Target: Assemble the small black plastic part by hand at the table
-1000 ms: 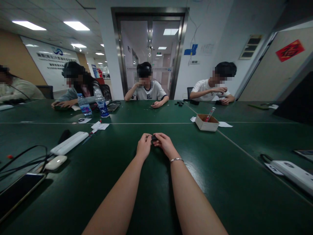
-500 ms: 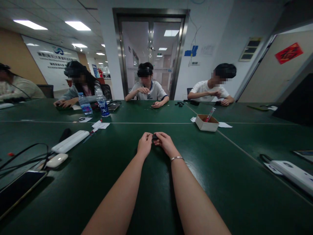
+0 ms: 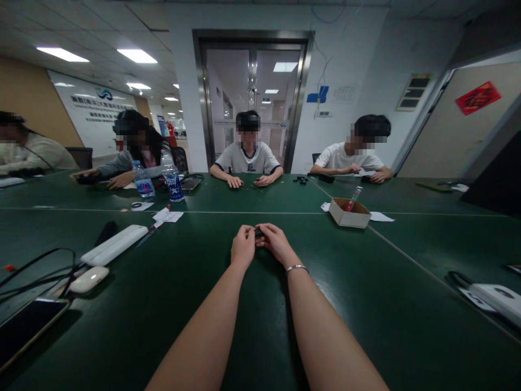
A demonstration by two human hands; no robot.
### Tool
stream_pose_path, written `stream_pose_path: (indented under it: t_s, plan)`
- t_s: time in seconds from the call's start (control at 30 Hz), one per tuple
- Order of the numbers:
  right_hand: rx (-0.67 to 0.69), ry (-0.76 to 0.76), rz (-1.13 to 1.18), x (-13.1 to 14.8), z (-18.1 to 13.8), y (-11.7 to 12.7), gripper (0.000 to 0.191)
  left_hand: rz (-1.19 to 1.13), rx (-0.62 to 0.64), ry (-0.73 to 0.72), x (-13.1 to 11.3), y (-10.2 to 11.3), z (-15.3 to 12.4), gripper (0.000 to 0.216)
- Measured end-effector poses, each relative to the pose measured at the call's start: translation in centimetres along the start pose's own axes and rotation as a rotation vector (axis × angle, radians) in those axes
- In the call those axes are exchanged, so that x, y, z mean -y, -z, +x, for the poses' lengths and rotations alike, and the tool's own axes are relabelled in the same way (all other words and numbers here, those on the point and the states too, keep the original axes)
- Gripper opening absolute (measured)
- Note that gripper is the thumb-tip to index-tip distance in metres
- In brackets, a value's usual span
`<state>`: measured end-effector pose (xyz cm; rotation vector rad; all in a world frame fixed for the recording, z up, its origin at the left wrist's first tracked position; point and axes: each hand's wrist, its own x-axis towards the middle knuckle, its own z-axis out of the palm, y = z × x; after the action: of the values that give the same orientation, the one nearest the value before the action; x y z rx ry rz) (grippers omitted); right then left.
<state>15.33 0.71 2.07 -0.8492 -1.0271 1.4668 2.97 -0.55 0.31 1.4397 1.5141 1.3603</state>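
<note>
Both bare hands are together over the green table, and between them is a small black piece, of which only a little part can be seen. The left hand pinches this piece at its nine o'clock end, with the fingers nearly closed and the thumb against them. The right hand has hold of the three o'clock end, also with a narrow pinch, and its other fingers are curled below. Whether the piece is one part or two parts joined, I cannot tell. A silver bracelet is around the right wrist. Taking the hands as the centre of the clock, an open cardboard box stands between two and three o'clock, and a clear and red tube leans in it. Some small black parts lie farther away, between one and two o'clock. At twelve o'clock a person in a white shirt sits on the other side of the table, with both forearms resting on it. Two plastic bottles stand near each other at about ten o'clock. At nine o'clock lies a long white power strip; just beside it is a small white case, and a phone lies at about eight o'clock, with its dark screen facing up.
</note>
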Motion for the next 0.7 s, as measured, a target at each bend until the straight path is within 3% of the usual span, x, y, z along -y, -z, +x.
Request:
stream_pose_path:
  t_s: [0.23,0.7]
  plan:
    - [0.005,0.001,0.016,-0.3,0.4,0.3,0.008,0.064,-0.016,0.001,-0.3,-0.1,0.2,0.022]
    - [0.003,-0.002,0.027,-0.4,0.5,0.7,0.019,-0.037,-0.072,-0.012,0.8,-0.4,1.3,0.018]
